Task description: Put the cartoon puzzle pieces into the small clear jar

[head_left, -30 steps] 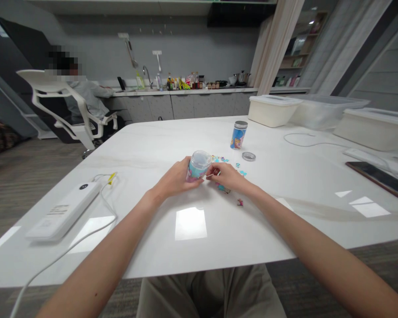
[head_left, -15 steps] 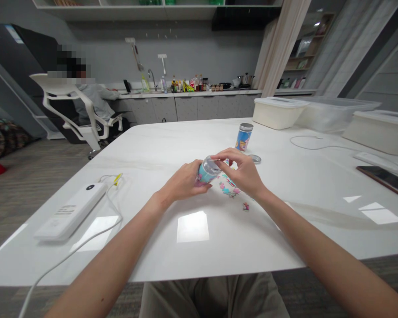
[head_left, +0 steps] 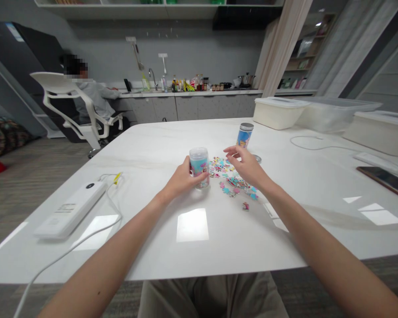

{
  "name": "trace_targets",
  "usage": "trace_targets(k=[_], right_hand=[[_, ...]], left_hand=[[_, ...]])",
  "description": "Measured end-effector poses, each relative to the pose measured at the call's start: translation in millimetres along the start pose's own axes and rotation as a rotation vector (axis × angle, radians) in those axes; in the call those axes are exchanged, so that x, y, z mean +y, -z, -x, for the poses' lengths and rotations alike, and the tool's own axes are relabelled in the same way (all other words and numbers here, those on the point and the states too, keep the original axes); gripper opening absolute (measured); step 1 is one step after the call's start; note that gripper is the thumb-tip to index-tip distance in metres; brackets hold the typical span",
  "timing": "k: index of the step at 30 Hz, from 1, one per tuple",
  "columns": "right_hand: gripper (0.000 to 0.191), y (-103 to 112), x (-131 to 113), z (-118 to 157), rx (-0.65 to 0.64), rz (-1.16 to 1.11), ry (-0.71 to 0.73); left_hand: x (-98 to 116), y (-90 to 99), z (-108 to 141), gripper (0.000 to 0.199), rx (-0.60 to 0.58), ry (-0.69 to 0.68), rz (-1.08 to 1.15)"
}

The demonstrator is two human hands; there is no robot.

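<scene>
Head view: the left grip (head_left: pixel 183 182) is wrapped round the side of one jar (head_left: pixel 199 164), roughly upright in it, while the right grip (head_left: pixel 244 162), fingers loosely parted and seemingly bare, hovers to the jar's right. Right of the jar on the table (head_left: pixel 152 159) lie pieces (head_left: pixel 221 164) too many to count, one stray piece (head_left: pixel 245 206) nearer the wearer; beyond, right of the jar, are one capped jar (head_left: pixel 244 134) and one partly hidden lid (head_left: pixel 258 158).

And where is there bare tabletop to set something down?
Bare table lies between the forearms, nearer than the loose pieces, and between the jar in the left hand and the white device. It's crowded right of that jar: pieces, right hand, lid and blue jar.
</scene>
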State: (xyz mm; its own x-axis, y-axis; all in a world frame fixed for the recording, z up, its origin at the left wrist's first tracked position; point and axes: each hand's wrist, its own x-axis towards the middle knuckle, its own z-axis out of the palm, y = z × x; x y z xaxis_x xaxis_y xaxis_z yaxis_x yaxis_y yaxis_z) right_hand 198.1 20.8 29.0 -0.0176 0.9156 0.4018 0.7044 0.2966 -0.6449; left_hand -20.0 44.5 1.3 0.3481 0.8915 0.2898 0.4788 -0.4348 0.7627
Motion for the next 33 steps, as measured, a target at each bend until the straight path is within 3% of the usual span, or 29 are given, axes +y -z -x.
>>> trace_targets(k=[2,4,9,11,15,19,27,33], right_hand=[[0.026,8,12,-3,-0.158,0.242,-0.074],[0.032,18,21,-3,-0.317,0.435,-0.129],[0.059,34,26,1,-0.621,0.561,-0.232],[0.056,31,27,2,-0.627,0.541,-0.196],[0.03,18,29,2,-0.563,0.453,-0.071],[0.011,5,28,1,-0.575,0.38,-0.041],[0.007,2,27,2,-0.553,0.34,-0.014],[0.024,-5,17,7,-0.474,0.422,0.046]], left_hand=[[-6,-1.6,-5,0.049,0.079,0.105,0.116],[-9,-0.1,-8,0.053,0.165,0.109,0.149],[-6,7.9,-9,0.05,0.245,0.069,0.158],[-3,8.8,-7,0.05,0.233,0.04,0.065],[-1,5.1,-4,0.048,0.13,-0.012,-0.042],[-1,0.2,-2,0.044,0.089,-0.051,-0.087],[-1,0.1,-1,0.045,0.015,-0.106,-0.11],[0,-0.3,0,0.044,0.0,-0.109,-0.097]])
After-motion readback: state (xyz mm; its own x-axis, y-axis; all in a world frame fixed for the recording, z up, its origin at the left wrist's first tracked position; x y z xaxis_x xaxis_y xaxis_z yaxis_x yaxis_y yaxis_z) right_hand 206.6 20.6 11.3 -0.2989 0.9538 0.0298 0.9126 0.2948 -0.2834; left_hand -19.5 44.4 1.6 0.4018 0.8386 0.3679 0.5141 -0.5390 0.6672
